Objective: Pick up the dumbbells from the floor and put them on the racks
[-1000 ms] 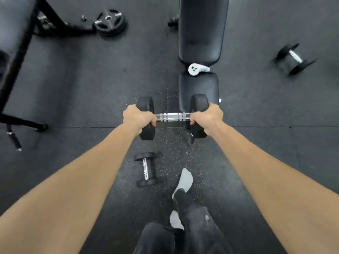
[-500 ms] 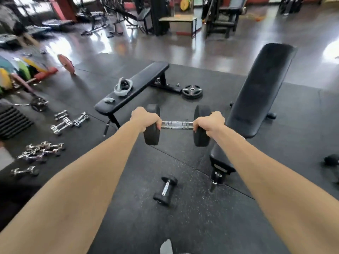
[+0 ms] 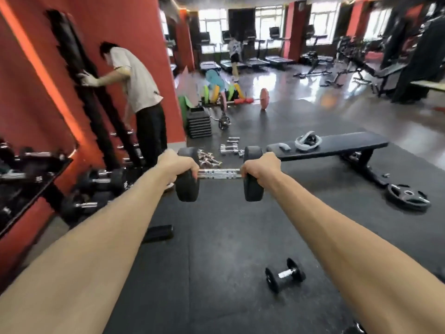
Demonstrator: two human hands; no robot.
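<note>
Head view, both hands' grip clamped on dumbbell point(image 3: 219, 174), rack point(image 3: 36, 169) left, bench point(image 3: 337, 145) right, small dumbbell point(image 3: 285, 274) underfoot

Both forearms are showing bare from the lower frame edge up to the wrists; no sleeve is covering either one within view; the left hand point(image 3: 177, 163) and right hand point(image 3: 261, 166) are going ungloved; no watch, band or ring is showing on the visible surfaces; knuckles are facing the camera; fingertips are curling out of sight; clothing on the upper body is lying outside the frame.
</note>
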